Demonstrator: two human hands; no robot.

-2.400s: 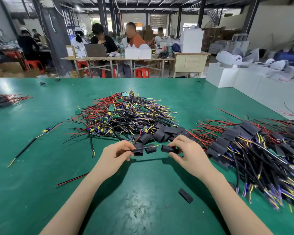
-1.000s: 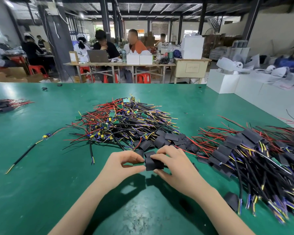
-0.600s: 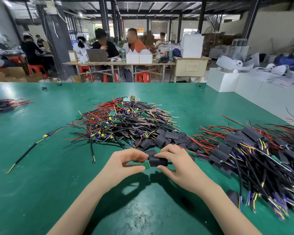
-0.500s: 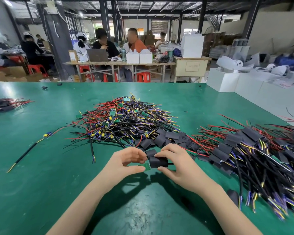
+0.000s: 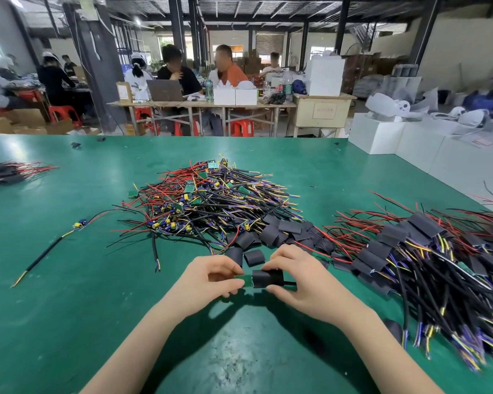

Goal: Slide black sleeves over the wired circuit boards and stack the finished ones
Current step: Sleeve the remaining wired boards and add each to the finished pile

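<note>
Left hand (image 5: 211, 275) pinches the green circuit board (image 5: 244, 280); right hand (image 5: 299, 275) grips the black sleeve (image 5: 267, 278) at its 3 o'clock. Components, probably underneath, could snag the sleeve's edge.

Beyond the green worktop (image 5: 69, 280), people sit at a long table (image 5: 199, 105) with a laptop (image 5: 165, 91), white boxes (image 5: 235, 96) and red stools (image 5: 241, 127).

Table (image 5: 69, 280) plain green. Sleeve (image 5: 267, 277) at table's near middle matte black; board (image 5: 244, 280) beside it green. Middle heap (image 5: 211, 206): red, black, yellow, purple wires. Stack (image 5: 424, 251) at table's right: black sleeves, red wires. Stools (image 5: 241, 127) beyond table red.
</note>
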